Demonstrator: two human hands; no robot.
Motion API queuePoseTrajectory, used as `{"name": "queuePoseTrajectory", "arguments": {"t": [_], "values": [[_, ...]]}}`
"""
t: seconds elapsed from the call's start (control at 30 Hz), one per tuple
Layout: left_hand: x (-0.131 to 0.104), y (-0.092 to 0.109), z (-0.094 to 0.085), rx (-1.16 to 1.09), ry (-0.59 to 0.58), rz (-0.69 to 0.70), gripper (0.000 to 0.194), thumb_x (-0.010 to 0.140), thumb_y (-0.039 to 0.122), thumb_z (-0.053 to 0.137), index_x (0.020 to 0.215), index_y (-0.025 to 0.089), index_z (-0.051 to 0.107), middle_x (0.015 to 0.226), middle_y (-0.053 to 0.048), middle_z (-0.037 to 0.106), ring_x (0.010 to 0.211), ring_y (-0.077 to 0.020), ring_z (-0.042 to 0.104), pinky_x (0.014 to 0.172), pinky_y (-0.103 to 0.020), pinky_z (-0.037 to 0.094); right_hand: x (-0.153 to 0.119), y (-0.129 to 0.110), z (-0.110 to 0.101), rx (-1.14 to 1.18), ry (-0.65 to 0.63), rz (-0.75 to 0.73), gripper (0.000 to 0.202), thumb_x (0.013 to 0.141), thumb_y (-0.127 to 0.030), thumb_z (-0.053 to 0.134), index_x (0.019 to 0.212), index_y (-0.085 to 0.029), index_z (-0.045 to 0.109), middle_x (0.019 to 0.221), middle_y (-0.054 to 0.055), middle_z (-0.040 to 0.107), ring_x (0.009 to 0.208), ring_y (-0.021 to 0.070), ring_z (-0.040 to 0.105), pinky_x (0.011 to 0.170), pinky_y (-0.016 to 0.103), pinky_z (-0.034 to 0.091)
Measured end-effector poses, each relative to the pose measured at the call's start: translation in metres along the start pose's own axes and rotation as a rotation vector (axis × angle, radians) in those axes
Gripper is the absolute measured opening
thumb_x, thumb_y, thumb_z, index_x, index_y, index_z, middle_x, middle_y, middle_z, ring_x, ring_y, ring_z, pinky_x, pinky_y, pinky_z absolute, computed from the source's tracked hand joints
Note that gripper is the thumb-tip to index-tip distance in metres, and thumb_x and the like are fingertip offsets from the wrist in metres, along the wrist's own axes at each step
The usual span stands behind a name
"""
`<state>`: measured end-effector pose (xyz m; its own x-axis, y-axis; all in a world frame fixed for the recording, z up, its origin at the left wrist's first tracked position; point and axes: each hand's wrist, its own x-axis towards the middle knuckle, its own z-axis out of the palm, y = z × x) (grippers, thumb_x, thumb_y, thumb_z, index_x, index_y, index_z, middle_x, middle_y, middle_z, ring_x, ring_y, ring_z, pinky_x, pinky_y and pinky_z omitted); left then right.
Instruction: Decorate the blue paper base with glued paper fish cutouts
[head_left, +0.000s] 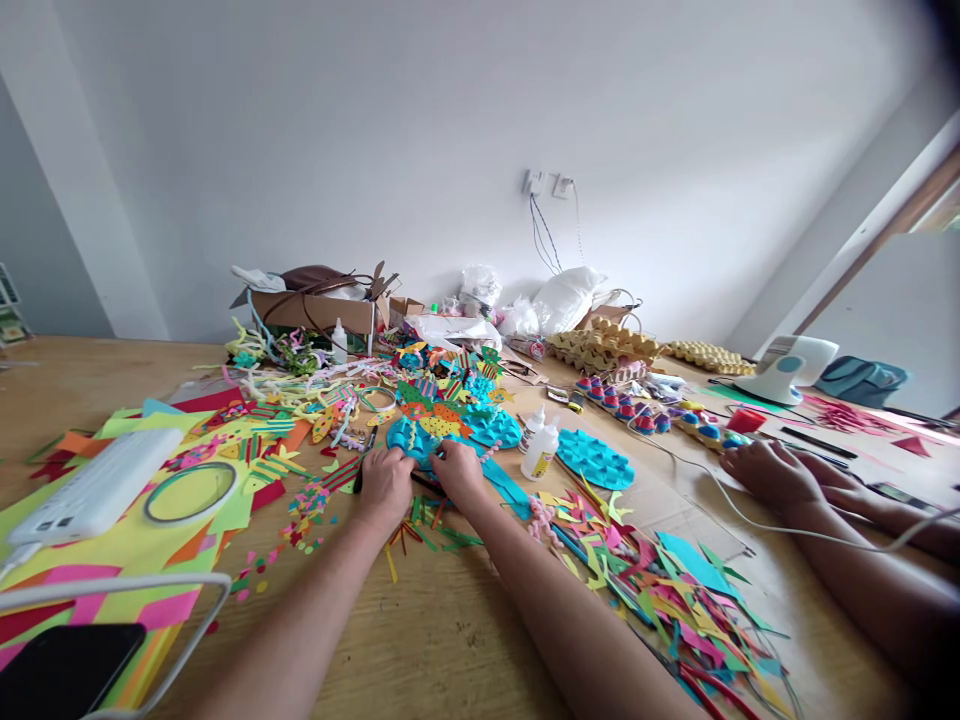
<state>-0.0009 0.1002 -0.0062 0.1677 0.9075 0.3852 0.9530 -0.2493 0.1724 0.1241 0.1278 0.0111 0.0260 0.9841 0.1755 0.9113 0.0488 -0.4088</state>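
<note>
My left hand [388, 480] has its fingers curled at the near left edge of a blue painted egg-carton piece [403, 436]. At the near right edge, my right hand [459, 470] is closed with thumb and fingers together; what lies in its fingertips is too small to make out. Spotted orange and yellow paper fish shapes [442, 422] rest on or just behind the blue piece. A second blue egg-carton piece [499, 428] lies behind my right hand, and a third blue egg-carton piece [596, 460] is farther right. White glue bottles [541, 452] stand between these two.
Paper scraps [675, 610] cover the table at right. Coloured sheets [105, 500], a white power strip [97, 485], a tape roll [190, 494] and a phone [71, 665] lie left. A co-worker's hands [772, 470] rest at right near a cable [720, 490].
</note>
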Motion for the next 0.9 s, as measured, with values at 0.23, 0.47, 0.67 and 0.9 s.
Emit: {"name": "queuePoseTrajectory", "arguments": {"t": [0.23,0.47,0.67,0.9], "values": [[0.0,0.001,-0.002,-0.008,-0.008,-0.012,0.036,0.085,0.014,0.034,0.083,0.023,0.069,0.088,-0.006,0.065,0.094,-0.0229,0.055,0.087,-0.039,0.034,-0.002,0.0,-0.002,0.029,0.0,0.001,0.016,0.078,-0.025,0.053,0.082,-0.018,0.067,0.082,0.007,0.069,0.077,0.0167,0.06,0.056,0.022,0.031],[0.002,0.0,0.0,-0.017,-0.025,-0.008,0.034,0.083,0.014,0.037,0.086,0.024,0.069,0.089,-0.006,0.065,0.094,-0.0241,0.055,0.086,-0.039,0.033,-0.005,0.001,-0.004,0.074,-0.001,-0.002,0.02,0.078,-0.027,0.054,0.091,-0.02,0.068,0.086,0.006,0.07,0.081,0.0171,0.061,0.061,0.021,0.035],[0.002,-0.001,0.001,-0.019,-0.036,0.012,0.033,0.081,0.014,0.039,0.087,0.023,0.069,0.087,-0.006,0.065,0.09,-0.0232,0.055,0.083,-0.037,0.034,-0.005,0.004,-0.007,0.095,-0.003,0.009,0.021,0.077,-0.026,0.054,0.091,-0.019,0.068,0.088,0.007,0.07,0.083,0.0181,0.061,0.063,0.022,0.037],[0.002,-0.002,0.006,-0.032,-0.015,0.019,0.033,0.081,0.012,0.038,0.087,0.023,0.069,0.087,-0.006,0.065,0.09,-0.0235,0.055,0.084,-0.038,0.032,-0.009,0.007,-0.01,0.109,-0.013,0.016,0.02,0.077,-0.024,0.054,0.091,-0.02,0.068,0.082,0.005,0.07,0.078,0.0169,0.06,0.063,0.022,0.037]]}}
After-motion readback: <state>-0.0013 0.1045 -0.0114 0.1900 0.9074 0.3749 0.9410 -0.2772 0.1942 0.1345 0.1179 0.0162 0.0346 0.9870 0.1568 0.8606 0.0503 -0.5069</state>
